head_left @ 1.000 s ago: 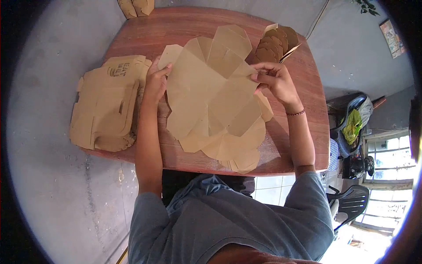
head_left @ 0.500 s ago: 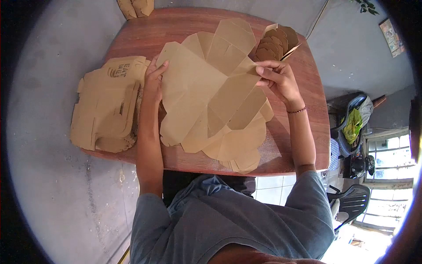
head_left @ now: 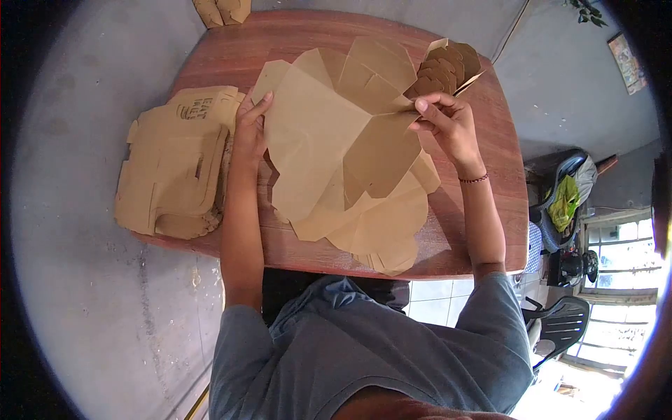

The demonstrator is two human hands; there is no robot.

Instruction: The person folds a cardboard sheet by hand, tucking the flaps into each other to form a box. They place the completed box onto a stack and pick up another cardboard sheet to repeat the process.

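Head view: left grip point(head_left: 250, 129) and right grip point(head_left: 450, 126) are pinching cardboard point(head_left: 315, 122), folding deeper than before; cartons point(head_left: 168, 161) are covering the worktop's point(head_left: 483, 175) near-left corner.

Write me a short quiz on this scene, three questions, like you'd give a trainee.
1. On which wrist is the beaded-looking bracelet?

2. True or false: the right hand holds nothing.

3. Where is the printed cardboard stack?
a) On the floor
b) On the table, beside the left forearm
c) On a chair

Key:
1. The right wrist.
2. False; it pinches the cardboard sheet, whose opposite side the left hand holds.
3. b
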